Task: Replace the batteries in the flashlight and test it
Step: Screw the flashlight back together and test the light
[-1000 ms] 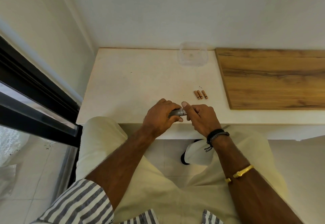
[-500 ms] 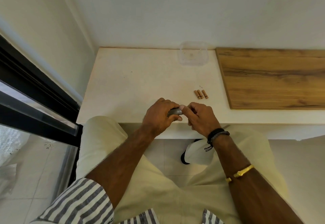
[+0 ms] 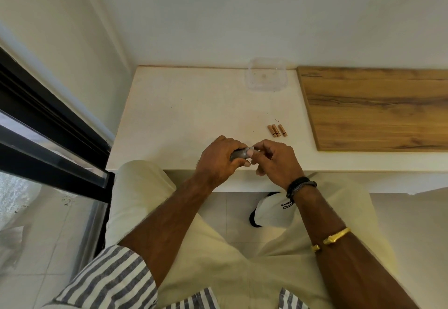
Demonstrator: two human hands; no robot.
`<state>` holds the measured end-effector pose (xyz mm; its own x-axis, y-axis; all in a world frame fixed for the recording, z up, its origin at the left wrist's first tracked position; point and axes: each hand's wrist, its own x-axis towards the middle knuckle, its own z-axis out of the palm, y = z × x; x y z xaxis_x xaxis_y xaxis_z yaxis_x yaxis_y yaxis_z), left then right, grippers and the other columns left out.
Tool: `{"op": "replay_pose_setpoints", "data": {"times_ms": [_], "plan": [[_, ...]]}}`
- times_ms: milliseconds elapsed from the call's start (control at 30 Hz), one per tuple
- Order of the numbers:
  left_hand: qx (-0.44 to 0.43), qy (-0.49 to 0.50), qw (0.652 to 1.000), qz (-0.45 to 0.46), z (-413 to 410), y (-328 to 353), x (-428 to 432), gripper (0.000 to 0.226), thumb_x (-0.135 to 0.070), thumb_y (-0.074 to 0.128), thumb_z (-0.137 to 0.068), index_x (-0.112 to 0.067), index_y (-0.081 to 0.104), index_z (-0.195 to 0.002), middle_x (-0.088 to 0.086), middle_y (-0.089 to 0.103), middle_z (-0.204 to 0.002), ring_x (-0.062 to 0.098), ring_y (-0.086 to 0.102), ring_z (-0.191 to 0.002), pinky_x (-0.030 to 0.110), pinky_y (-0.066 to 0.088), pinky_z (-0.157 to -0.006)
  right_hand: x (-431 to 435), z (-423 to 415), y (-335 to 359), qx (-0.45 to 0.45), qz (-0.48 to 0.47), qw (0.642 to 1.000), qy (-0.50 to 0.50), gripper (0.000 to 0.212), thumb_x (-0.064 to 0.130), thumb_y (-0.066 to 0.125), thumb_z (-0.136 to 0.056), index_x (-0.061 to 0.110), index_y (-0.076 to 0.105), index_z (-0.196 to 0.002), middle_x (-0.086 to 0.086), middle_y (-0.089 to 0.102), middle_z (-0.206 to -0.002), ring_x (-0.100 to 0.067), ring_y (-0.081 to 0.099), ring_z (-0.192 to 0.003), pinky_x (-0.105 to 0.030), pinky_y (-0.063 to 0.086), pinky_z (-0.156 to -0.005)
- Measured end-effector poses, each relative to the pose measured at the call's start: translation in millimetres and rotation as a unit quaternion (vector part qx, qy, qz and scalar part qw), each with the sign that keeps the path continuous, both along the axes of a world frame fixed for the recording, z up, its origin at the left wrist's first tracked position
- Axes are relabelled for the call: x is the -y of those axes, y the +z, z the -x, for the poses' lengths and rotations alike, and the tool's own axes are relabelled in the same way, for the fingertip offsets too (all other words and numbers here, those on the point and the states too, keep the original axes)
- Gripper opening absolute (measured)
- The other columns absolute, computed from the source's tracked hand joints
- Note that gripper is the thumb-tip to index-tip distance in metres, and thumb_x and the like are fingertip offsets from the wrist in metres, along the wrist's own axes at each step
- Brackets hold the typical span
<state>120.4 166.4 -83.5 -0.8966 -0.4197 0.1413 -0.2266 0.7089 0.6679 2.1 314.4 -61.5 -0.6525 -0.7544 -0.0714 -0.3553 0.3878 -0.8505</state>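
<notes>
A small grey flashlight [image 3: 238,154] lies sideways in my left hand [image 3: 219,159], whose fingers wrap round its body above the near edge of the white counter [image 3: 184,114]. My right hand [image 3: 275,160] pinches the flashlight's right end with thumb and fingertips; that end is mostly hidden. Three copper-coloured batteries [image 3: 277,130] lie side by side on the counter, just beyond my right hand and apart from it.
A clear plastic container [image 3: 266,74] stands at the back of the counter by the wall. A wooden board [image 3: 378,105] covers the counter's right part. A dark window frame [image 3: 48,134] runs along the left. My knees sit below the counter edge.
My right hand has shifted on the flashlight's end, its thumb drawn in and fingers turned. Less of the grey body shows between my hands. The batteries have not moved.
</notes>
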Motion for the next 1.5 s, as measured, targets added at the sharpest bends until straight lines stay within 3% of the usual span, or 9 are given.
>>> {"op": "replay_pose_setpoints", "data": {"times_ms": [167,267,367,467,733,833,933,1233,1500], "plan": [[-0.002,-0.025,1.000,0.018,1.5,-0.5,-4.9,0.036,-0.045,0.074,-0.082,-0.023,0.069,-0.111,-0.004,0.072,-0.099,0.009,0.048,-0.085,0.015,0.033,-0.069,2.6,-3.9,3.5,-0.072,-0.107,0.990,-0.056,0.065,0.075,0.040,-0.090,0.021,0.067,-0.064,0.013,0.059,-0.044,-0.012,0.059,-0.044,-0.033,0.056,-0.054],[-0.006,-0.017,1.000,0.000,0.9,-0.3,-2.9,0.035,-0.046,0.074,-0.081,-0.025,0.070,-0.109,-0.005,0.071,-0.096,0.010,0.051,-0.085,0.021,0.041,-0.069,1.6,-2.9,4.3,-0.008,-0.062,0.997,-0.053,0.058,0.075,0.050,-0.086,0.020,0.070,-0.090,0.005,0.070,-0.064,-0.014,0.068,-0.051,-0.031,0.059,-0.051],[-0.004,-0.001,1.000,-0.016,0.3,-0.1,0.4,0.033,-0.042,0.075,-0.083,-0.024,0.070,-0.111,-0.006,0.073,-0.099,0.012,0.055,-0.087,0.033,0.051,-0.074,-0.5,0.8,3.3,0.036,-0.008,0.999,-0.001,0.037,0.044,0.072,-0.091,0.023,0.065,-0.120,0.001,0.075,-0.090,-0.010,0.075,-0.066,-0.030,0.064,-0.063],[-0.006,0.003,1.000,-0.018,0.1,0.0,2.3,0.035,-0.043,0.075,-0.082,-0.023,0.070,-0.111,-0.005,0.073,-0.099,0.013,0.056,-0.087,0.036,0.052,-0.074,0.3,-0.1,2.2,0.015,0.014,1.000,0.005,0.025,0.026,0.074,-0.092,0.017,0.070,-0.115,0.000,0.076,-0.084,-0.010,0.074,-0.067,-0.033,0.065,-0.067],[-0.010,-0.022,1.000,-0.002,1.3,0.3,-4.4,0.036,-0.043,0.075,-0.082,-0.021,0.070,-0.111,-0.001,0.073,-0.098,0.013,0.054,-0.086,0.030,0.046,-0.074,2.3,-5.4,4.5,-0.061,-0.088,0.994,-0.036,0.055,0.059,0.049,-0.097,0.009,0.067,-0.083,-0.012,0.069,-0.069,-0.028,0.068,-0.055,-0.048,0.061,-0.061],[-0.013,-0.017,1.000,-0.022,0.7,0.9,-2.4,0.034,-0.039,0.076,-0.083,-0.020,0.071,-0.111,-0.001,0.074,-0.100,0.014,0.056,-0.086,0.029,0.047,-0.074,1.7,-5.0,4.3,-0.013,-0.065,0.997,-0.028,0.047,0.063,0.054,-0.093,0.018,0.066,-0.098,-0.004,0.071,-0.074,-0.013,0.070,-0.053,-0.039,0.064,-0.059],[-0.017,-0.013,0.999,-0.030,-0.1,0.7,-0.4,0.032,-0.033,0.074,-0.086,-0.017,0.072,-0.114,0.001,0.075,-0.104,0.015,0.059,-0.088,0.032,0.051,-0.076,-0.7,-0.6,3.8,-0.001,-0.013,1.000,0.018,0.029,0.040,0.071,-0.092,0.026,0.065,-0.118,-0.001,0.072,-0.096,-0.015,0.074,-0.076,-0.032,0.064,-0.061],[0.002,-0.016,0.999,-0.033,0.3,1.4,-2.5,0.036,-0.039,0.078,-0.082,-0.018,0.073,-0.111,0.000,0.074,-0.099,0.013,0.055,-0.084,0.026,0.043,-0.072,0.3,-1.3,4.4,-0.082,-0.036,0.996,0.013,0.027,0.030,0.073,-0.092,0.011,0.071,-0.113,-0.006,0.075,-0.088,-0.020,0.072,-0.075,-0.035,0.061,-0.076],[-0.033,0.005,0.999,-0.012,1.8,8.3,-6.1,0.026,-0.039,0.073,-0.085,-0.021,0.073,-0.104,-0.005,0.074,-0.090,0.015,0.057,-0.081,0.034,0.048,-0.071,6.9,-3.8,0.8,-0.080,-0.013,0.996,-0.026,0.020,0.031,0.069,-0.095,0.015,0.070,-0.107,0.007,0.071,-0.086,-0.007,0.065,-0.078,-0.016,0.049,-0.071]]}}
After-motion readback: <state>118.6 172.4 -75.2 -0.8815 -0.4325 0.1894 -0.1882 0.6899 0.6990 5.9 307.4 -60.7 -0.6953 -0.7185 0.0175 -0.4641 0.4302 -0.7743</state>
